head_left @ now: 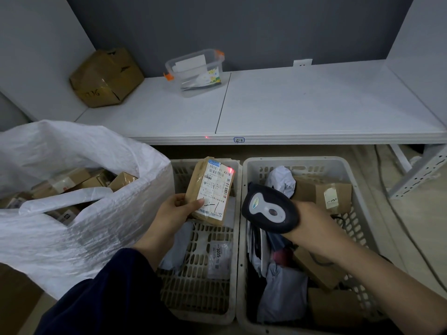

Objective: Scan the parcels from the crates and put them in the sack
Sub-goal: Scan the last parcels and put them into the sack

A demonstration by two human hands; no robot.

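The left hand grips a brown parcel; at its 3 o'clock, the right hand grasps a scanner.

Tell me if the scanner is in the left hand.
No, the right hand grips the barcode scanner, while the left hand holds a labelled brown parcel.

A brown labelled parcel tilts above the left crate, red light on its label; the white sack gapes alongside.

Woven plastic sack glossy; parcel matt cardboard, taped; crates perforated plastic; scanner smooth plastic.
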